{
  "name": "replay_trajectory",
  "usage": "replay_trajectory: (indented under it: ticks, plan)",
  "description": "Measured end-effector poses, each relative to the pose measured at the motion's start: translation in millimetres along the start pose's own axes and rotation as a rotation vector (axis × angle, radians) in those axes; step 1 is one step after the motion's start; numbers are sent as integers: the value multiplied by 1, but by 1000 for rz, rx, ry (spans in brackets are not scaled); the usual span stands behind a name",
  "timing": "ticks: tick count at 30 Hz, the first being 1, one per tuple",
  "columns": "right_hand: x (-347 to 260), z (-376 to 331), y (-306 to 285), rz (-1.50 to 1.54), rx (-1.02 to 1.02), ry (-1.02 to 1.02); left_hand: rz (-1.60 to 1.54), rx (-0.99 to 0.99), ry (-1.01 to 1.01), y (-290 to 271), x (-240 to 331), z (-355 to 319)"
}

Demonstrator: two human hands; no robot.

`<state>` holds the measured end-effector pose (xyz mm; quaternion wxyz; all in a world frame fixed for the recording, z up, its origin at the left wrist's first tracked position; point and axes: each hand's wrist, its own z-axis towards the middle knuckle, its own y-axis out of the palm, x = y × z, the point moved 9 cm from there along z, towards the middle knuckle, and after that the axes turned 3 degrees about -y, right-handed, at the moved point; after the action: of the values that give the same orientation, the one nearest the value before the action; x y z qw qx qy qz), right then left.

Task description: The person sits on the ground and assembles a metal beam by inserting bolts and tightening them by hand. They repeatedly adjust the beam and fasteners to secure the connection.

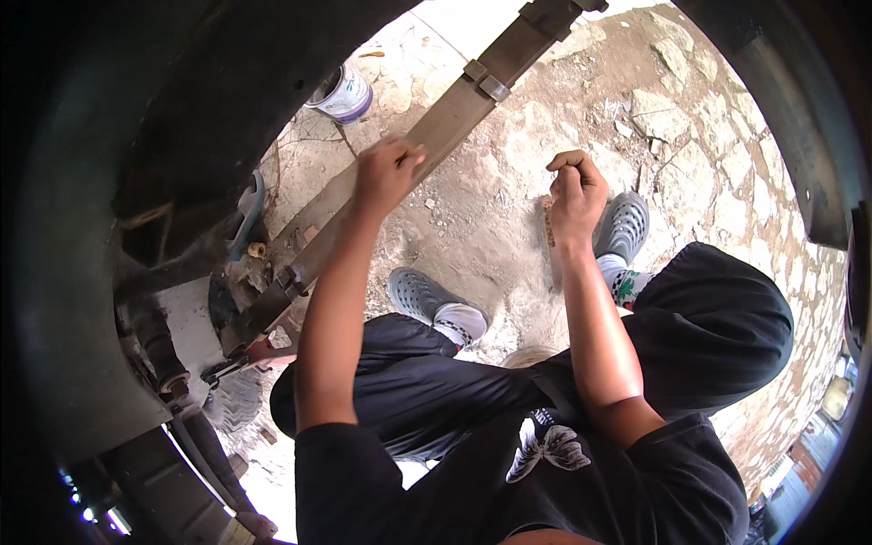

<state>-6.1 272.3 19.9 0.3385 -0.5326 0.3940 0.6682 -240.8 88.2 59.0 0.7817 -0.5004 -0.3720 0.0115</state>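
1. The long steel bar (447, 118) runs diagonally from the machinery at lower left to the top of the view, right of centre, with a raised clip (488, 82) toward its upper end.
2. The left hand (389, 171) overlaps the bar in the view; I cannot tell whether they touch. Its grip is curled nearly closed with no object showing, though something small could be hidden inside.
3. The right hand (579, 195) is apart from the bar, above the dirt ground (518, 218). Its grip is folded into a loose fist, nothing seen in it.
4. For handling the bar, I judge it best to open the left grip around a plain stretch and bring the right to another, so 2 hands share the load. Fingers are better off the clip, where skin could catch.
5. The bar's long edges look hard. A dark panel (227, 82) bounds the left side, so knuckles could scrape there; a curved metal edge (790, 136) at right is well apart from both hands.
6. The most open room lies between the 2 hands. The white bucket (350, 95) narrows the space left of the bar. The 2 grey shoes (625, 225) are below, so anything dropped could hit a foot.
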Motion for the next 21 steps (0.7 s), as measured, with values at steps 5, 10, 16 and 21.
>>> replay_trajectory:
  ticks: [5, 10, 16, 21]
  plan:
    - [22, 5, -5, 104, 39, 58, -42, -40, 55, -4, -10, -23]
    - [12, -6, 16, -43, -51, 14, -42, 78, 101, 18, 25, 46]
    - [-6, -13, 15, -135, -92, -32, -60, 78, 146, 13, 20, 45]
    - [-2, -8, 3, -110, -47, -7, 18, -86, 90, -6, 0, -1]
